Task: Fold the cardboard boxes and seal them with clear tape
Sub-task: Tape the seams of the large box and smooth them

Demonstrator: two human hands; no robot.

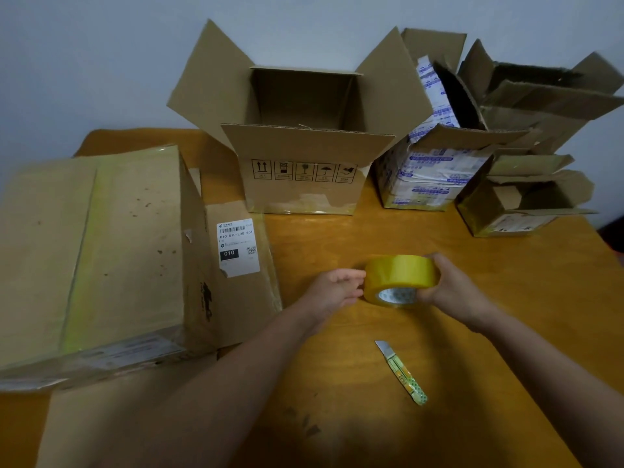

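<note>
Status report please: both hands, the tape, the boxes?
Right hand grips tape roll; left hand touches its side. Middle box open, unsealed. Knife lies nearby, untouched.

Bare table is left open right of the tape roll, which is held mid-table, and toward the near edge, where the utility knife lies. The left side is blocked by the large sealed box; the rear is walled by the open box, the printed box and the small torn box, set close together
</note>
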